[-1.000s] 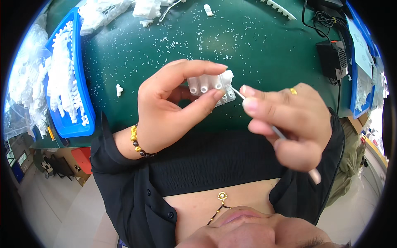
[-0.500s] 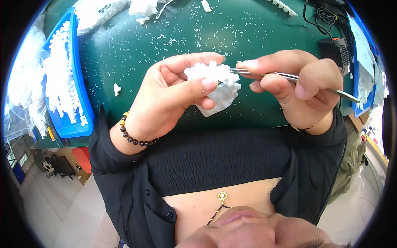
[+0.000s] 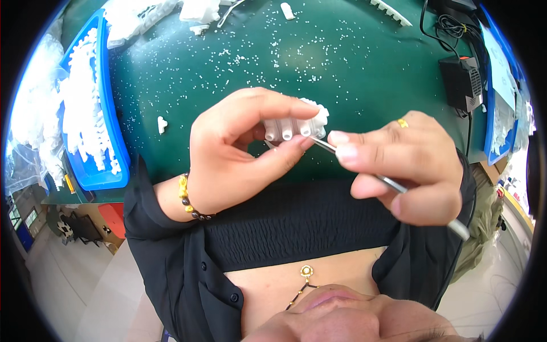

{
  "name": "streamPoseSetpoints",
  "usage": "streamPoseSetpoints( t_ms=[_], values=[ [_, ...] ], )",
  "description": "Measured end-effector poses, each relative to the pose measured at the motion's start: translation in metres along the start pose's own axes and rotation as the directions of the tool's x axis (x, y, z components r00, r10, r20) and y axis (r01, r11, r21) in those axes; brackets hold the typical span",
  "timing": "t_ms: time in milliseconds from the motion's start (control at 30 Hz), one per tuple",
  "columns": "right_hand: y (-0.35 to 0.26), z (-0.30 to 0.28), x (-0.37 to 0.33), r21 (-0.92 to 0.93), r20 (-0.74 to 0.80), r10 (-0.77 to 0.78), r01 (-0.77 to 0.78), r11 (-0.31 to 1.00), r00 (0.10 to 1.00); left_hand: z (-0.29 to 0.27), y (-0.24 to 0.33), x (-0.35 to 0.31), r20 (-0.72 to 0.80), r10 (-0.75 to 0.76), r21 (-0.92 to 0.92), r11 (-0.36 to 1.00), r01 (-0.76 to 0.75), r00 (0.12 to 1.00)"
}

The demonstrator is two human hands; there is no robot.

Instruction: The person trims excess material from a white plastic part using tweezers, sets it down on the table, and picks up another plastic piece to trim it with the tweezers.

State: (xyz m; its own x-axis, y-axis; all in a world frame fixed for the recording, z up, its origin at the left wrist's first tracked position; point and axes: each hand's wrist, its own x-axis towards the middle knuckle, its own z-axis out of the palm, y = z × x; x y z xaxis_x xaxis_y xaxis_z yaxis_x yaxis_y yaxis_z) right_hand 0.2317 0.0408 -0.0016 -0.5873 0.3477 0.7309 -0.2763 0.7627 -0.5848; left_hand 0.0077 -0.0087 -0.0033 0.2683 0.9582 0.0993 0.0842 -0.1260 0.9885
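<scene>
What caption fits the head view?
Left hand holds a white plastic part; right hand works it with a thin metal tool.

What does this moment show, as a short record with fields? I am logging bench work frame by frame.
Left hand: left hand pinches a small white moulded plastic part with a row of short tubes between thumb and fingers
Right hand: right hand grips a thin metal tool, its tip at the underside of the part
Surface: dark green table mat sprinkled with white plastic crumbs
Left side: blue plastic tray filled with white parts
Right side: black box with cables
Worn: bead bracelet on left wrist, gold ring on right hand
</scene>
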Motion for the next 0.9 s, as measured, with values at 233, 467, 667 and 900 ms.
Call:
streamPoseSetpoints(
  t_ms=[233,467,667,900],
  values=[
    [-0.0045,0.0081,-0.0004,-0.195,0.016,-0.068,0.07,0.978,0.998,0.0019,-0.0018,0.0044,-0.03,0.212,0.219,0.955,-0.2,0.977],
    [-0.0036,0.0088,0.0006,-0.237,0.039,-0.069,0.076,0.969,0.997,0.0005,-0.0018,0.005,-0.011,0.231,0.27,0.937,-0.22,0.973],
    [-0.0047,0.0095,0.0043,-0.285,0.049,-0.06,0.071,0.956,0.997,0.0011,-0.0036,0.0048,-0.025,0.232,0.277,0.936,-0.216,0.972],
    [-0.0073,0.0108,0.0051,-0.33,0.048,-0.049,0.063,0.942,0.998,-0.0014,-0.0055,0.0032,0.035,0.244,0.266,0.933,-0.244,0.969]
  ],
)
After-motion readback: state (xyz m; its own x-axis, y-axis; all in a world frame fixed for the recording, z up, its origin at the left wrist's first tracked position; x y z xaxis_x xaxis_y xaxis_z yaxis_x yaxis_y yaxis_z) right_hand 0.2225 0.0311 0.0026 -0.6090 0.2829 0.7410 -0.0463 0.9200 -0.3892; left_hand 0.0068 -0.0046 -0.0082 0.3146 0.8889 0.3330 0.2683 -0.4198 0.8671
